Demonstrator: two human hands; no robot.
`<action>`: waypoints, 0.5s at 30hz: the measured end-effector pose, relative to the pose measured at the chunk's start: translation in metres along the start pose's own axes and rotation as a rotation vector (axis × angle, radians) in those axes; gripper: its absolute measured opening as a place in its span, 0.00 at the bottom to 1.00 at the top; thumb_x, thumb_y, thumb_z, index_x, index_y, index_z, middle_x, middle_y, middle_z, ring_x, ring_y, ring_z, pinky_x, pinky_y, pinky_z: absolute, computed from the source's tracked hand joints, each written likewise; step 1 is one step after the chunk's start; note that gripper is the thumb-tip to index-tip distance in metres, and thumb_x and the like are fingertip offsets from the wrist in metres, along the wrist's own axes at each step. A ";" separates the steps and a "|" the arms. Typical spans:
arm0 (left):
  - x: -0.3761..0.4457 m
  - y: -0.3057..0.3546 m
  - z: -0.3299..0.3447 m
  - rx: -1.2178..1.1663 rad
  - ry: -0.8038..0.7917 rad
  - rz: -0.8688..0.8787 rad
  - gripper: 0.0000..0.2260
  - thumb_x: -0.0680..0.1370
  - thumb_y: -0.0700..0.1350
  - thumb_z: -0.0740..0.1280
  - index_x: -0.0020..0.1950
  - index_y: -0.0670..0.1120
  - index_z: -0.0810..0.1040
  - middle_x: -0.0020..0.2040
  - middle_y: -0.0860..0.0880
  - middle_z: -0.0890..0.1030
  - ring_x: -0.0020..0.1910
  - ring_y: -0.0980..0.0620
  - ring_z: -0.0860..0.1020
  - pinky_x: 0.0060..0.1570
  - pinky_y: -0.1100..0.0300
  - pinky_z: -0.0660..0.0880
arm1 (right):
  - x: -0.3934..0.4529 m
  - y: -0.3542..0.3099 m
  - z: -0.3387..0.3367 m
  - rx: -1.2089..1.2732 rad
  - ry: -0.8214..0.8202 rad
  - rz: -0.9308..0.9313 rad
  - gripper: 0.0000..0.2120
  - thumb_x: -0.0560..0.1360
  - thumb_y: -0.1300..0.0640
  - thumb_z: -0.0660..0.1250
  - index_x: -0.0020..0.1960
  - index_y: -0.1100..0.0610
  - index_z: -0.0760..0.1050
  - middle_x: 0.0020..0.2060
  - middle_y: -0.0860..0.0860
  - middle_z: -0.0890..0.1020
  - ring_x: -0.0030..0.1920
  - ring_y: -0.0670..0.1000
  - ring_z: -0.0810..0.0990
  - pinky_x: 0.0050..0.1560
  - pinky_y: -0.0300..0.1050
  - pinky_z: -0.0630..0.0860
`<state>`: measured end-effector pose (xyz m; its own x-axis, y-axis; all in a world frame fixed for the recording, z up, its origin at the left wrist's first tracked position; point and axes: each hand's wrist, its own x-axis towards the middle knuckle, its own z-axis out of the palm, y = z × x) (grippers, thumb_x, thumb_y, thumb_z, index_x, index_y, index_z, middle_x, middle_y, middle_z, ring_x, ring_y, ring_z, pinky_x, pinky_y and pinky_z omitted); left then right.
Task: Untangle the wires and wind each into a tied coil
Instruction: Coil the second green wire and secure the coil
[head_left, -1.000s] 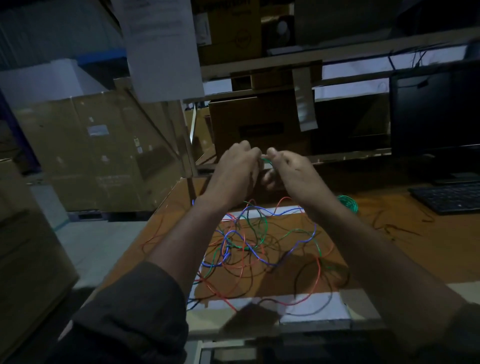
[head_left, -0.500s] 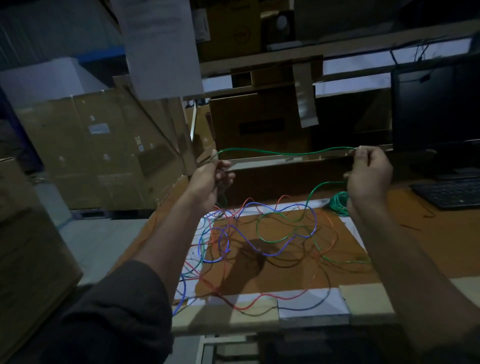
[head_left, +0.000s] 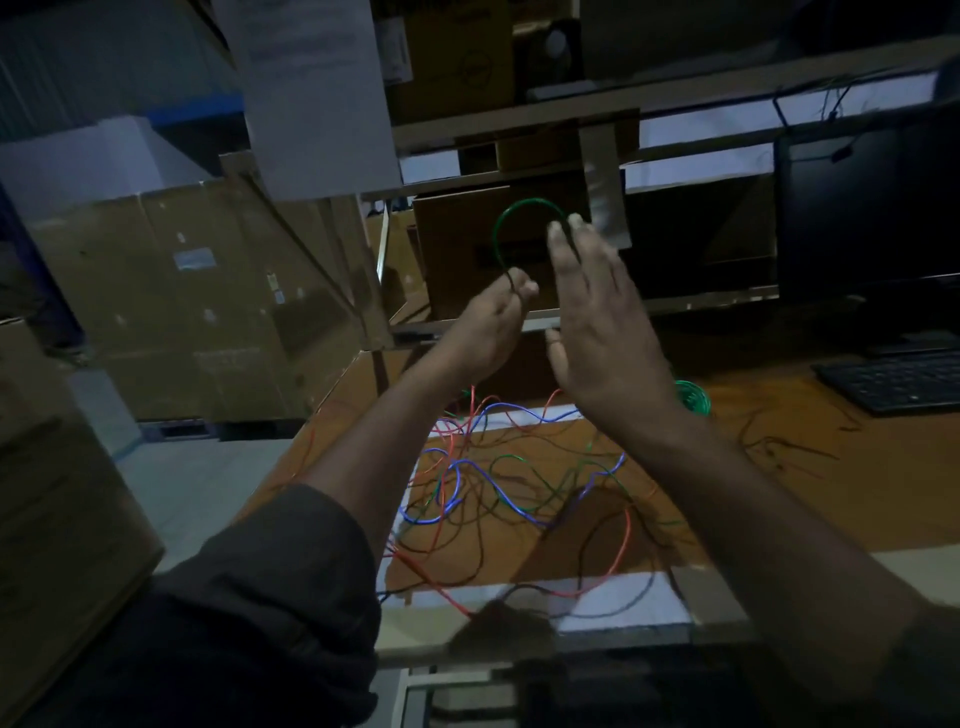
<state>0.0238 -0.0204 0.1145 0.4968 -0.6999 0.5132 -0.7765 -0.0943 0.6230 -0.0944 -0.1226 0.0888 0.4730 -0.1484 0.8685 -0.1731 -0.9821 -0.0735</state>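
Left hand (head_left: 491, 325) has its fingertips (head_left: 519, 283) pinched on the end of a thin green plastic-coated wire (head_left: 501, 228), which arcs up in a loop and comes over to the right hand (head_left: 597, 317). That one is flat, fingers (head_left: 563, 239) straight and together, with the wire passing across near their tips. Looks to me like the start of winding the loop around the flat hand, though I can't tell if the wire actually rests on the fingers or just runs behind them.

My read on handling: this wire is light and springy. It holds a curve on its own, so it'll want to pop open if the pinch slips. The coating looks slick, so pinch right at the end and keep tension on each turn.

Lower down, the rest of the job: a tangle of red, blue, green and dark wires (head_left: 519, 488) lying loose on the brown desk (head_left: 831, 493). A small wound green coil (head_left: 693, 396) sits just behind the right wrist, and a black keyboard (head_left: 893, 382) sits off to the right.
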 end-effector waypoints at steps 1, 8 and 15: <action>-0.001 -0.004 0.006 0.059 -0.032 -0.005 0.15 0.83 0.54 0.55 0.53 0.43 0.73 0.49 0.44 0.77 0.47 0.47 0.75 0.52 0.49 0.73 | -0.001 -0.002 0.001 -0.026 0.004 0.001 0.44 0.75 0.63 0.70 0.83 0.57 0.49 0.82 0.60 0.51 0.82 0.59 0.48 0.81 0.55 0.52; -0.003 -0.018 0.005 0.220 -0.064 -0.115 0.14 0.87 0.54 0.54 0.60 0.47 0.74 0.52 0.43 0.80 0.51 0.44 0.78 0.51 0.43 0.75 | -0.012 0.000 0.004 -0.060 0.040 -0.016 0.22 0.75 0.65 0.67 0.67 0.57 0.73 0.82 0.61 0.49 0.83 0.60 0.43 0.81 0.61 0.49; -0.008 -0.018 0.015 0.235 -0.134 -0.021 0.13 0.86 0.46 0.58 0.68 0.44 0.74 0.60 0.45 0.81 0.59 0.47 0.79 0.58 0.51 0.76 | -0.013 0.001 0.014 0.129 -0.036 -0.153 0.28 0.72 0.69 0.66 0.72 0.61 0.69 0.65 0.58 0.77 0.69 0.57 0.73 0.79 0.56 0.60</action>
<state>0.0277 -0.0237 0.0905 0.4703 -0.7822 0.4087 -0.8428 -0.2608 0.4708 -0.0888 -0.1227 0.0707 0.5159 0.0020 0.8566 0.0142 -0.9999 -0.0062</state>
